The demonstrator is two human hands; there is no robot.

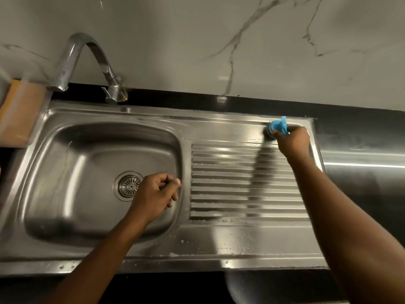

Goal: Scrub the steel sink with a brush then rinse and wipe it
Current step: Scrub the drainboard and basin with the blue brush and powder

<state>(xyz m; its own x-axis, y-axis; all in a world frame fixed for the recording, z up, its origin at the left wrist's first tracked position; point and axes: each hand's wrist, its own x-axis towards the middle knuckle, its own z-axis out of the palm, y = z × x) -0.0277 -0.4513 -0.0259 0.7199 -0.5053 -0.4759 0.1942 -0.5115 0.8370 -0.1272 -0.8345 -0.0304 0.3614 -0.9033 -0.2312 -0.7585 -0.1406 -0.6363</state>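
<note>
1. Sink (197, 263): brushed steel. The near rim is flat and dotted with water drops and small flecks of foam.
2. Left hand (156, 194): the forearm enters from the lower left and crosses the near rim. The hand hangs over the right part of the basin (65, 172), fingers curled into a fist with the thumb against the forefinger. Nothing is seen in it. It hides the right edge of the drain (127, 186).
3. Basin: a rounded rectangle, smooth, with a dull sheen. The drain is round, with radial slots.
4. Drainboard (219, 183): right of the basin, with pressed parallel ridges. It is wet, with a foamy film in the grooves and a dark reflection of the right arm across it.
5. Right hand (292, 140): the arm stretches from the lower right across the drainboard, back of the hand up, fingers wrapped round the brush (278, 125).
6. Brush: blue plastic top, dark blurred underside, set against the flat steel at the sink's far right corner, just beyond the ridges.
7. Counter (350, 121): black and glossy, behind and right of the sink.
8. Tap (87, 60): steel, with its base behind the basin and the spout arching left. A wooden board (17, 113) stands at the sink's far left.
9. Wall (197, 40): pale, marble-like, with grey veins.
</note>
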